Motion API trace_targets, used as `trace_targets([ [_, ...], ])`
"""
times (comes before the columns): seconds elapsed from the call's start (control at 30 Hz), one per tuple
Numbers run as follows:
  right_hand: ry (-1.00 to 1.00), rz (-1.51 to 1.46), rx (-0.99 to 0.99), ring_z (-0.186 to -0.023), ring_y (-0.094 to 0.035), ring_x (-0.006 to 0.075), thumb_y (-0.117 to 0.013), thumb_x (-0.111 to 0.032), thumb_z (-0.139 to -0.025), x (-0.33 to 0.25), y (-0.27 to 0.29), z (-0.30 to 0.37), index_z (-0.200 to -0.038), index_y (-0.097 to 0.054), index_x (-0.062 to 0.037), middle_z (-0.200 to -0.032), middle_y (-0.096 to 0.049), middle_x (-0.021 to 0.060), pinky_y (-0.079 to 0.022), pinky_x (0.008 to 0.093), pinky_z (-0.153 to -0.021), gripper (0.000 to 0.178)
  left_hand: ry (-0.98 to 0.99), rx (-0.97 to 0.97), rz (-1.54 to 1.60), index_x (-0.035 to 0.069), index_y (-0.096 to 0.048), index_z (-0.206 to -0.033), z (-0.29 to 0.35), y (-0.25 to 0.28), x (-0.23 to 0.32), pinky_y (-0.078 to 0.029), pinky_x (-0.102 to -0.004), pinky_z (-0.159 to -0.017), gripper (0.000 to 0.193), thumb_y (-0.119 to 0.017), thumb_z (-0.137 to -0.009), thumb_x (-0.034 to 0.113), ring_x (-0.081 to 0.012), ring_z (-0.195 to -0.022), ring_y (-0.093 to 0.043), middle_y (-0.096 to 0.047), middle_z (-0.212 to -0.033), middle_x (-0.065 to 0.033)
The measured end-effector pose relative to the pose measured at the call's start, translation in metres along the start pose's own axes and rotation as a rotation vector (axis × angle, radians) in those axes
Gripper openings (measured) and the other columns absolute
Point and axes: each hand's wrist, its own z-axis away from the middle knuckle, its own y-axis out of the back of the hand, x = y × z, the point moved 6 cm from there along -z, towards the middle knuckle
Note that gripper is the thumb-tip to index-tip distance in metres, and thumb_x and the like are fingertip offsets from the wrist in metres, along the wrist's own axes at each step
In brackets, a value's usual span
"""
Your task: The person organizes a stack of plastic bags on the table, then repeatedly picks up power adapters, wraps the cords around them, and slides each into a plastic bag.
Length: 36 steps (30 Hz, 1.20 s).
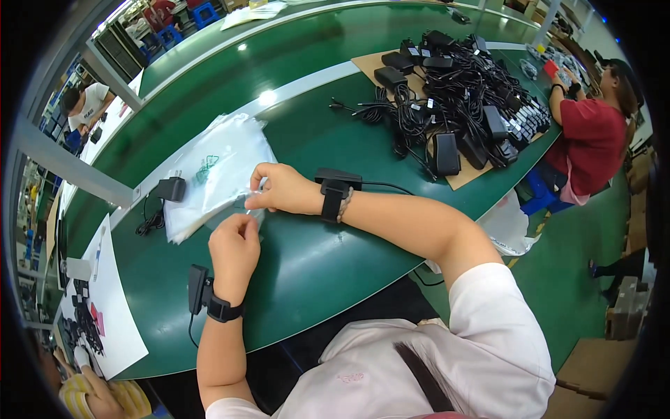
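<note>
A thin clear bag (254, 207) is in the middle of the work, just over the near edge of a pile of flat bags (234, 146) at 10 o'clock from the hands. The clear bag is so see-through and so hidden by fingers that I cannot tell if anything is in it. The bags in the pile look milky white and shiny, and the top one has a small green mark. The right hand (289, 190) has its thumb and first finger bent round, tips together, pinching the bag's edge. The left hand (234, 246), at 7 o'clock from the right one, is curled up, with its thumb pressed to its finger, and its grip is closed on the bag too. Each wrist wears a black strap with a box. At 9 o'clock on the pile's edge is a black charger (171, 188), prongs up, with its cord bunched below. All this is on a shiny green surface (307, 279). At 2 o'clock a big heap of black chargers (481, 105) and cords sits on brown cardboard (462, 179). A person in a red shirt (593, 133) sits past it, near 3 o'clock.
</note>
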Motion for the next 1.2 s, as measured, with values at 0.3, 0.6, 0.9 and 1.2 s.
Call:
trace_targets([
  [0.3, 0.208, 0.767, 0.427, -0.063, -0.054, 0.0075, -0.066, -0.014, -0.078, -0.129, 0.123, 0.1, -0.106, -0.058, -0.0069, -0.072, -0.059, 0.0035, -0.044, 0.0222, -0.057, 0.03, 0.072, 0.273, -0.702, 0.002, -0.051, -0.06, -0.002, 0.078, -0.021, -0.044, -0.0433, -0.054, 0.014, -0.06, -0.068, 0.008, -0.0362, -0.055, -0.054, -0.053, -0.057, -0.016],
  [0.6, -0.242, 1.255, 0.802, -0.088, -0.054, 0.0334, -0.068, -0.013, -0.067, -0.026, 0.188, 0.211, -0.118, -0.046, -0.0081, -0.097, -0.058, 0.0182, -0.044, 0.0383, -0.081, 0.056, -0.482, 0.218, -0.003, 0.001, -0.034, -0.056, -0.004, 0.044, 0.025, -0.043, -0.0326, -0.058, 0.02, -0.05, -0.058, -0.011, -0.0287, -0.071, -0.054, -0.056, -0.074, -0.0145],
  [0.9, 0.961, 1.322, 0.488, -0.098, -0.052, 0.0312, -0.059, 0.011, -0.059, -0.16, 0.111, 0.156, -0.108, -0.044, -0.0076, -0.107, -0.052, 0.0152, -0.041, 0.0397, -0.09, 0.054, 0.014, -0.399, 0.649, 0.002, -0.057, -0.085, -0.023, 0.032, 0.028, -0.037, -0.0233, -0.05, 0.017, -0.052, -0.087, 0.018, -0.0071, -0.056, -0.045, -0.054, -0.065, 0.0001],
  [1.2, 0.918, 0.325, -0.255, -0.113, -0.045, 0.0397, -0.064, 0.0, -0.074, -0.121, -0.027, 0.06, -0.117, -0.046, -0.023, -0.118, -0.046, 0.0183, -0.036, 0.0497, -0.096, 0.052, -0.028, -0.634, 1.248, 0.007, -0.054, -0.089, 0.009, 0.023, 0.031, -0.027, -0.0187, -0.04, 0.048, -0.054, -0.081, 0.054, -0.0045, -0.044, -0.039, -0.044, -0.054, 0.0033],
])
